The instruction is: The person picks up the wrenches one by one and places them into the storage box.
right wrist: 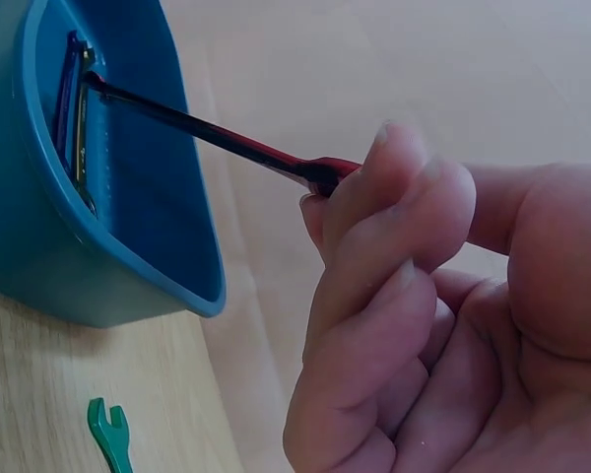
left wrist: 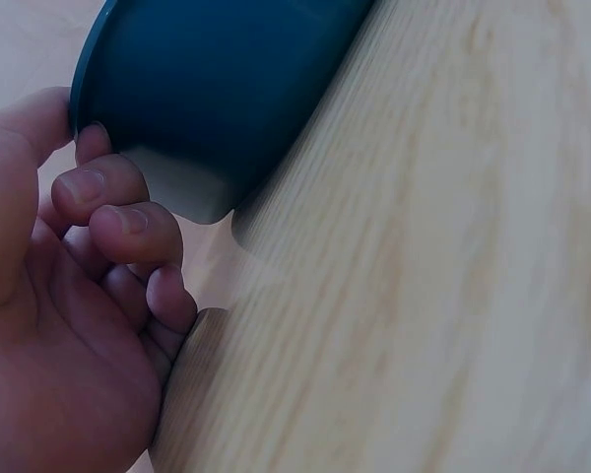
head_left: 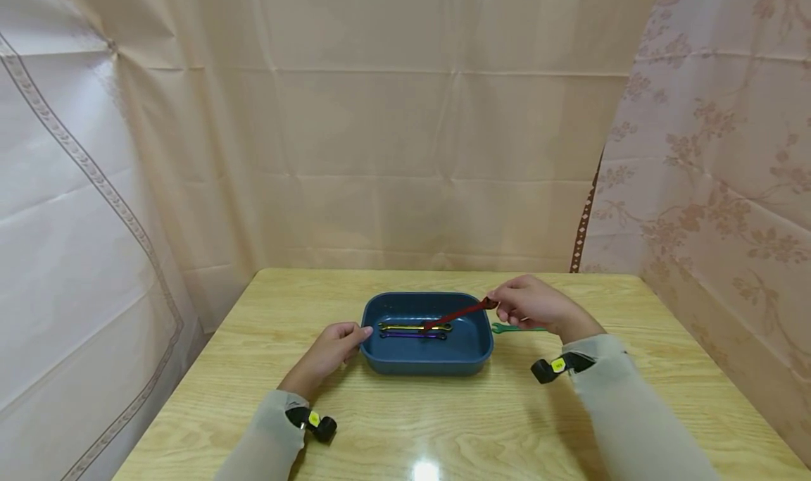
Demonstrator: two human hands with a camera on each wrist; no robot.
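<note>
A blue rectangular basin [head_left: 427, 367] stands on the table. My left hand [head_left: 336, 347] pinches its left rim, thumb on top and other fingers curled below, as the left wrist view shows. My right hand [head_left: 532, 303] pinches one end of a red wrench [head_left: 459, 313], which slants down and leftward over the basin. Its far end overlaps the yellow wrench [head_left: 405, 327] in the head view. Beside that one inside the basin lies a purple wrench [head_left: 412, 336]. On the table under my right hand, a green wrench [head_left: 507, 328] is partly hidden; its open end [right wrist: 109, 429] shows in the right wrist view.
The wooden table [head_left: 405, 425] has its far edge close behind the basin. A beige cloth [head_left: 418, 150] hangs beyond it, with a patterned cloth [head_left: 728, 185] on the right and a white one [head_left: 70, 255] on the left.
</note>
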